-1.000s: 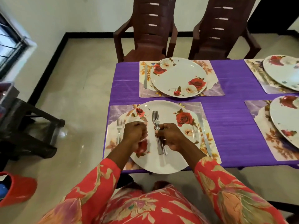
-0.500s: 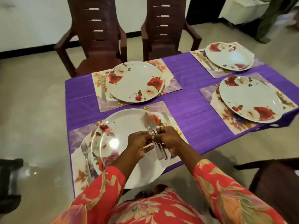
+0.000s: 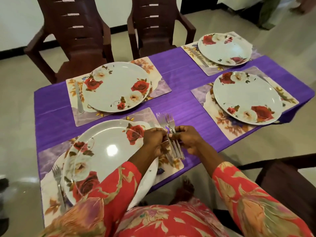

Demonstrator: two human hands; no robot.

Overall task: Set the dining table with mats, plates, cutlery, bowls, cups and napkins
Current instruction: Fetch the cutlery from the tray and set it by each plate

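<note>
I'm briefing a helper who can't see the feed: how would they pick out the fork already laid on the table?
Start at the purple tablecloth and find the placemat nearest the person, at the table's near left corner. The fork lies on that mat just left of the floral plate, tines pointing away. Unlike the bunch of forks gripped in both hands, it lies alone, untouched.

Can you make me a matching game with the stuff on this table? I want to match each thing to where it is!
Things:
1. bunch of forks
2. single fork
3. knife
4. purple tablecloth

Places:
A. under all the mats
B. left of the nearest plate
C. left of the far plate by the chairs
D. held in both hands

Pairs: 1-D, 2-B, 3-C, 4-A
</note>
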